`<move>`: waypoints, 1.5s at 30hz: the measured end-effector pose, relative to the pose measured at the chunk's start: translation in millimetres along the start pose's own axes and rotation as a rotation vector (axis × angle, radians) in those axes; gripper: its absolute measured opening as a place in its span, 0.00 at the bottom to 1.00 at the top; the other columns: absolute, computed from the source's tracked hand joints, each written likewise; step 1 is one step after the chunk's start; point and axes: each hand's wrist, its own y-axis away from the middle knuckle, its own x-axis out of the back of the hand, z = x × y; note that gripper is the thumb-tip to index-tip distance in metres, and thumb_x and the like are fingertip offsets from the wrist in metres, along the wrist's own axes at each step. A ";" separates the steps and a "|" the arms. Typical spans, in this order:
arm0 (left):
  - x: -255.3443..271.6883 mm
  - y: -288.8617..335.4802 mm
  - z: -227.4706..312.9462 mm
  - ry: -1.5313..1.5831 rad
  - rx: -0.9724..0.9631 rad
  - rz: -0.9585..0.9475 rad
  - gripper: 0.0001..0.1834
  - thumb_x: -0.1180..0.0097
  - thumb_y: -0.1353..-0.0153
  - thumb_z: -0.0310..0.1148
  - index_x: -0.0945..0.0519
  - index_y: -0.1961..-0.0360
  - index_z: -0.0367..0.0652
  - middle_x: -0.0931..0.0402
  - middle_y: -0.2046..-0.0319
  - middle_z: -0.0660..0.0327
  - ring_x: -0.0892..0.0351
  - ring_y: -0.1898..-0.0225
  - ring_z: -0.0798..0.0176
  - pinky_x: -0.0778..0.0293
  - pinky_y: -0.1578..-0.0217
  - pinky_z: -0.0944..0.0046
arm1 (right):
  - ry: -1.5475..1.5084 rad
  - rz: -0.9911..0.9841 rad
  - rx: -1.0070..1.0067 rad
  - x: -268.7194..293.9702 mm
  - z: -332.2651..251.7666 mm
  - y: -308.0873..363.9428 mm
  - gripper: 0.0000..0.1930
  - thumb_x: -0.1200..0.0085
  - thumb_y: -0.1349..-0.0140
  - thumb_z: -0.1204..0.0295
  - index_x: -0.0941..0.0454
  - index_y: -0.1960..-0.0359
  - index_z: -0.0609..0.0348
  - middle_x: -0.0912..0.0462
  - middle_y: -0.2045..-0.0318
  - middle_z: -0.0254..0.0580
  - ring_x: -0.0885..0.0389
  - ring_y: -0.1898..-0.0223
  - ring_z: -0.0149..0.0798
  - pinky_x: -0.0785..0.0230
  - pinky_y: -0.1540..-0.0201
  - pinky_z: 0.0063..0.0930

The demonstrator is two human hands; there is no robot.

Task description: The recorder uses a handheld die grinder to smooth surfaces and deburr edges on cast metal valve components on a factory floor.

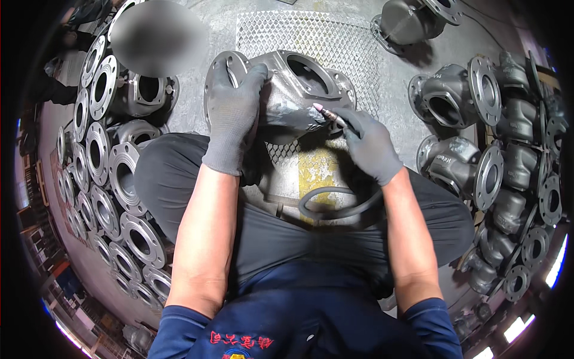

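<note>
In front of me a grey cast-metal valve body (pixel 287 107) lies on its side, round flanges at both ends and a rimmed opening facing up. My left hand (pixel 235 110), in a grey glove, is closed on its left flange, with fingers reaching into the bore. In my gloved right hand (pixel 372 143) is a slim die grinder (pixel 330 115), held like a pen. Its pink grinding stone (pixel 317 107) is at the body's near side; whether it touches cannot be made out. A dark hose (pixel 326 215) curls below my right hand, between my legs.
Under the valve body lies a diamond-mesh metal sheet (pixel 257 30) on the concrete floor. Stacks of flanged castings (pixel 103 152) crowd my left. More valve bodies stand to my right (pixel 445 99) and at the far right (pixel 409 24). A blurred patch covers the upper left.
</note>
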 end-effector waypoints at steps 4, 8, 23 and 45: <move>-3.4 -0.7 -0.9 0.005 0.006 0.004 0.43 0.32 0.41 0.50 0.26 0.33 0.27 0.21 0.40 0.37 0.21 0.37 0.43 0.28 0.35 0.53 | 0.043 0.114 -0.018 -20.9 -2.4 17.7 0.24 0.46 0.32 0.77 0.22 0.34 0.51 0.17 0.44 0.59 0.17 0.44 0.63 0.24 0.40 0.49; -1.7 -1.8 -1.4 0.003 0.031 0.028 0.43 0.32 0.40 0.49 0.27 0.33 0.26 0.21 0.40 0.37 0.21 0.36 0.44 0.28 0.35 0.54 | -0.005 0.179 0.024 -27.6 -5.7 18.9 0.23 0.44 0.33 0.79 0.20 0.36 0.54 0.14 0.44 0.55 0.16 0.42 0.58 0.25 0.36 0.46; -1.0 11.6 34.2 0.490 0.345 0.098 0.37 0.36 0.28 0.35 0.38 0.27 0.27 0.18 0.54 0.51 0.18 0.55 0.63 0.22 0.51 0.64 | -0.309 0.248 -0.155 -67.4 -27.3 12.6 0.23 0.52 0.27 0.79 0.27 0.30 0.64 0.14 0.50 0.57 0.09 0.63 0.40 0.17 0.57 0.35; 5.7 11.7 19.2 0.574 0.356 0.033 0.28 0.39 0.27 0.39 0.31 0.35 0.33 0.22 0.51 0.53 0.20 0.54 0.61 0.22 0.51 0.61 | 0.055 -0.127 -0.087 28.6 -3.9 -50.1 0.21 0.44 0.35 0.73 0.17 0.40 0.52 0.12 0.55 0.63 0.14 0.51 0.64 0.22 0.45 0.49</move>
